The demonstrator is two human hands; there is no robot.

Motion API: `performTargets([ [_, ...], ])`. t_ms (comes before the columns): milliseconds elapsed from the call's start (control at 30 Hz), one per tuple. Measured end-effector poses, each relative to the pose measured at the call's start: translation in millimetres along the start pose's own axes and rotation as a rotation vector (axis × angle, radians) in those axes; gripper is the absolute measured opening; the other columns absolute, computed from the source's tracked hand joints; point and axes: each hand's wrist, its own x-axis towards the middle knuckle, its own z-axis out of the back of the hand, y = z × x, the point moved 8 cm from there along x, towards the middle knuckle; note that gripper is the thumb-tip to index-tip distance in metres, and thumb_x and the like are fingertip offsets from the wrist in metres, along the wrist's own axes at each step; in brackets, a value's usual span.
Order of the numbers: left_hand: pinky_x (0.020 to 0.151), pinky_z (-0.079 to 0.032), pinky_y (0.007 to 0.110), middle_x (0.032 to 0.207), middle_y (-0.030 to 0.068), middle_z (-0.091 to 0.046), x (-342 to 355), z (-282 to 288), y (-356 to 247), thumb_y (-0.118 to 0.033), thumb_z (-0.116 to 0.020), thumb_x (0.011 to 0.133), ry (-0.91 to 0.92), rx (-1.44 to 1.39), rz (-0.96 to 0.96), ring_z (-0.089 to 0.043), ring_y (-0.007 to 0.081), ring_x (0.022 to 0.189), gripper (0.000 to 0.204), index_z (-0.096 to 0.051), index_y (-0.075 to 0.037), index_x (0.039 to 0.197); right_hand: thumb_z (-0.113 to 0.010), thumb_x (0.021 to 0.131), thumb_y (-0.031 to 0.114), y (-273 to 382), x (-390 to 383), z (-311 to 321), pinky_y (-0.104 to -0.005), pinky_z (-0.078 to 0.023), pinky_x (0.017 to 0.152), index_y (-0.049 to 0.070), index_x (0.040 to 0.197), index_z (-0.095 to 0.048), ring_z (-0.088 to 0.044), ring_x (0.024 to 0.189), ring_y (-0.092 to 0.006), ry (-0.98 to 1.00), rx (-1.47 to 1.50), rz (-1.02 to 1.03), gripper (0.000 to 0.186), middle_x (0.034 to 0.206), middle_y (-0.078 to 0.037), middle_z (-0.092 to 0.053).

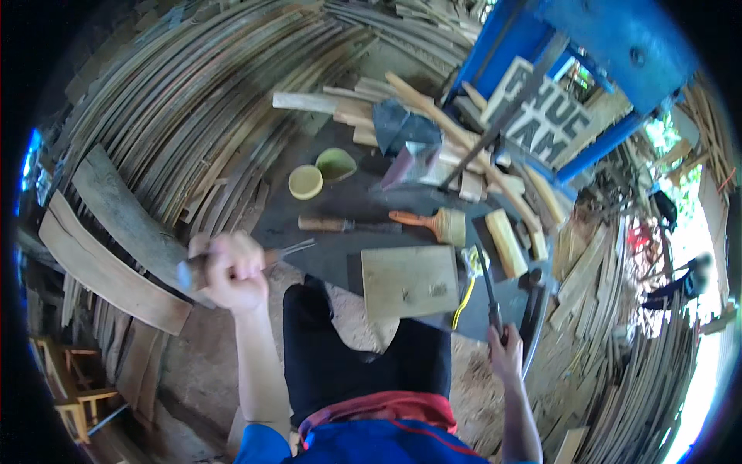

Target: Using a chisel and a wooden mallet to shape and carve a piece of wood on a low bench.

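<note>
My left hand (236,272), raised left of the table and smeared by motion, is closed around a wooden-handled tool (198,272). Its butt looks bluish, and a thin metal tip points right. At the table's right edge, my right hand (506,354) grips a dark-handled tool with a long narrow blade (486,278) pointing away from me. Between the hands, a flat wooden board (410,280) overhangs the table's near edge above my lap. Beyond it lie a paintbrush (433,224) and a wooden-handled chisel (328,223). A yellow tape measure (466,294) is beside the board.
A round yellowish tin (305,182) and a greenish bowl-like lid (336,164) stand on the dark table (340,259). A wood block (505,244) lies right. Wood offcuts (456,131) pile up before a blue metal frame (603,46). Long planks (209,100) cover the left. Another person (680,286) is far right.
</note>
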Motion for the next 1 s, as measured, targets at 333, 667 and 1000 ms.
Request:
performTargets([
  [333, 0.064, -0.057, 0.047, 0.068, 0.0166, -0.068, -46, -176, 144, -0.046, -0.066, 0.089, 1.347, 1.123, -0.049, -0.07, 0.0368, 0.066, 0.04, -0.064, -0.006, 0.09, -0.062, 0.098, 0.028, -62, -19, -6, -0.0284, -0.037, 0.039, 0.005, 0.086, -0.05, -0.047, 0.043, -0.0098, -0.086, 0.173, -0.129, 0.029, 0.056, -0.001, -0.049],
  [667, 0.063, -0.058, 0.044, 0.079, 0.0165, -0.071, -72, -141, 291, -0.049, -0.066, 0.088, 1.533, 1.249, 0.066, -0.072, 0.0313, 0.072, 0.044, -0.066, -0.005, 0.094, -0.066, 0.093, 0.02, -41, -30, -25, -0.0287, -0.034, 0.035, 0.006, 0.092, -0.052, -0.047, 0.04, -0.0105, -0.102, 0.195, -0.285, 0.02, 0.057, 0.0, -0.05],
  [1000, 0.086, -0.054, 0.043, 0.115, 0.0137, -0.063, -116, -118, 318, -0.04, -0.074, 0.079, 1.525, 1.164, -0.06, -0.064, 0.03, 0.107, 0.055, -0.061, -0.004, 0.119, -0.065, 0.093, 0.023, -56, -27, -27, -0.0327, -0.039, 0.03, 0.006, 0.092, -0.048, -0.052, 0.035, -0.0175, -0.013, -0.009, -0.369, 0.024, 0.052, -0.004, -0.05],
])
